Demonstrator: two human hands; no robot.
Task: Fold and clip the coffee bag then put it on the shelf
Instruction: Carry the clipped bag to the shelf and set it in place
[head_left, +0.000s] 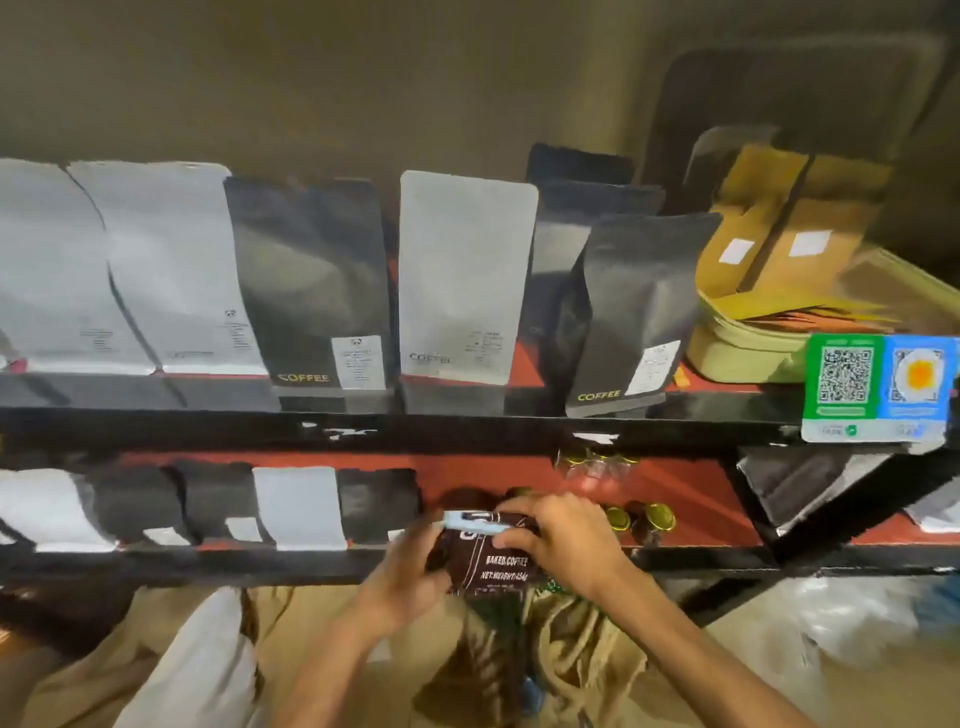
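The left hand (410, 577) grips the dark coffee bag (493, 564) by its left side, fingers closed around it. The pale blue clip (475, 521) lies left-to-right across the folded top. The right hand (558, 540) presses its fingers onto that top, just before the lower shelf (467, 564).

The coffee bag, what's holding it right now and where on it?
Both hands hold the brown coffee bag: the left hand has its grip on the left side, and the right hand at the folded top, by the light blue clip.
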